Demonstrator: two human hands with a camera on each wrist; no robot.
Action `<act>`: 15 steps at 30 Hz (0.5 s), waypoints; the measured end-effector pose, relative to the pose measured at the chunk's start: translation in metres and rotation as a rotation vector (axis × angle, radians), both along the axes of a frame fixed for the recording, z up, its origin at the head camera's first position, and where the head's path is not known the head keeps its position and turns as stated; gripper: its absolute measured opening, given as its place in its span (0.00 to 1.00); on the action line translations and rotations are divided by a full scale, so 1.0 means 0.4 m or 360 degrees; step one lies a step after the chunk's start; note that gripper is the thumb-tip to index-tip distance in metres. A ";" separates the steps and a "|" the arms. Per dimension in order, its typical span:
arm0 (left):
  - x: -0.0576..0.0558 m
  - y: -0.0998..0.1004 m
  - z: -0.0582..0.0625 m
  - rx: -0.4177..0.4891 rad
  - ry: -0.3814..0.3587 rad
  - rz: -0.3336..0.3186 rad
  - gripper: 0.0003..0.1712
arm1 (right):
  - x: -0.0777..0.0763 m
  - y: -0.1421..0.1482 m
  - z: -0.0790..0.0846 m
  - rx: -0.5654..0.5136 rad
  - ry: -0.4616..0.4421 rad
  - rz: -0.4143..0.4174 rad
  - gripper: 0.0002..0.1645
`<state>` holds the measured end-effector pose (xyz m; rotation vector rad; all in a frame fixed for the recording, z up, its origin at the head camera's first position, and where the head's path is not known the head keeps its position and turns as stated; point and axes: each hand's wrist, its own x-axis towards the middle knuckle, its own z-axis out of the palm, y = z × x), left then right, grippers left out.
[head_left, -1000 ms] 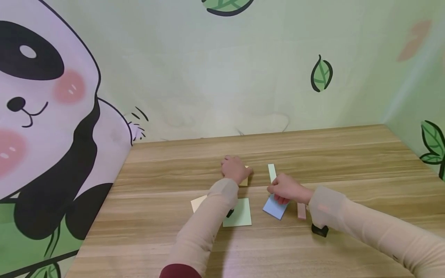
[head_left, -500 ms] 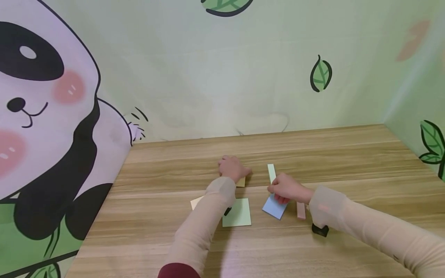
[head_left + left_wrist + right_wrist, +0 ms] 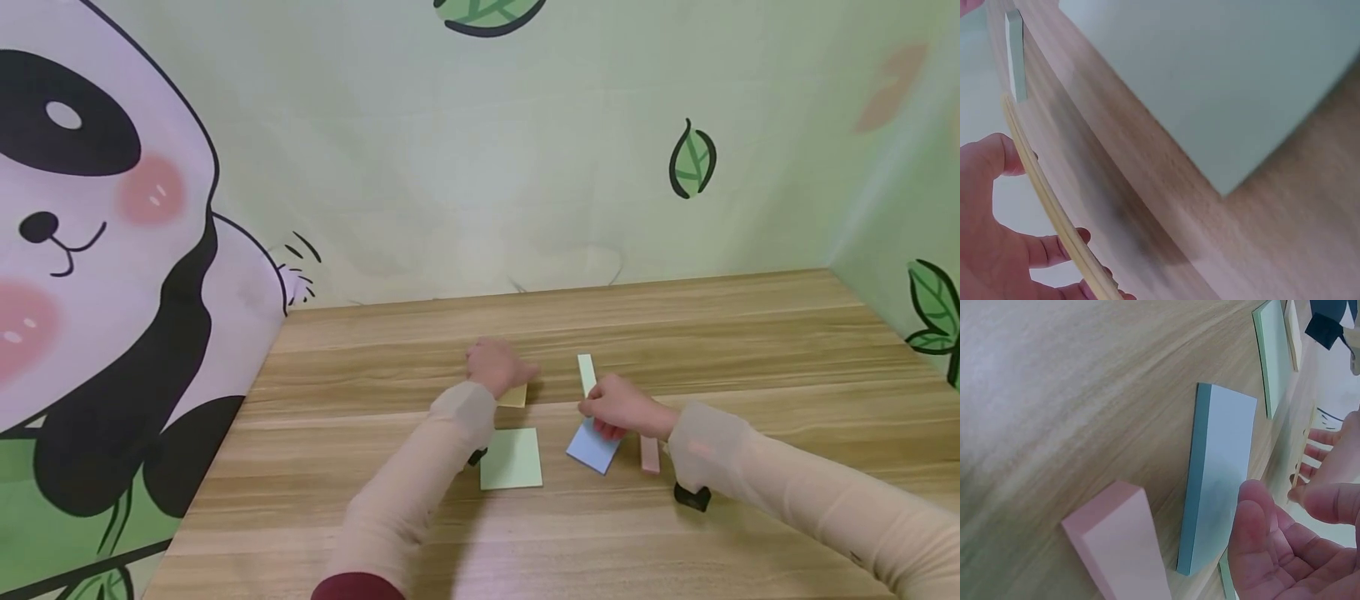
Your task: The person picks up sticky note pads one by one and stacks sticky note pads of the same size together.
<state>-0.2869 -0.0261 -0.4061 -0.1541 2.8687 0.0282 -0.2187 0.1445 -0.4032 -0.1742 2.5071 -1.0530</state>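
Observation:
My left hand [image 3: 495, 367] grips a yellow sticky-note pad [image 3: 515, 398]. In the left wrist view this pad [image 3: 1054, 206] is tilted on edge, with the thumb on one side and fingers on the other. My right hand [image 3: 624, 406] hovers or rests over the far end of a blue sticky-note pad [image 3: 592, 452], its fingers loosely curled. The right wrist view shows a gap between that thumb and the fingers, with nothing held in it. A narrow pale green strip pad [image 3: 586, 373] lies just beyond the right hand.
A square green pad [image 3: 517, 458] lies beside the left forearm. Right of the blue pad is a pink strip pad [image 3: 649, 456], partly under the right wrist. A cream pad [image 3: 1294, 337] appears past the green one in the right wrist view. Behind the wooden table [image 3: 750, 333] hangs a panda-print backdrop.
My left hand has shifted slightly left, carrying the yellow pad with it. The left forearm now covers the cream pad in the head view. My right hand has stayed in place.

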 end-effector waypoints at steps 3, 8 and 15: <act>0.011 -0.007 0.004 -0.0022 0.0000 -0.0074 0.49 | 0.000 0.002 0.000 -0.0006 -0.0001 0.0008 0.15; 0.030 -0.017 0.008 -0.0057 0.0018 -0.0203 0.45 | 0.001 0.005 -0.001 -0.0008 0.0014 0.0023 0.15; 0.057 -0.026 0.015 0.0028 0.0035 -0.0242 0.44 | 0.004 0.006 0.002 -0.0006 0.0030 0.0037 0.15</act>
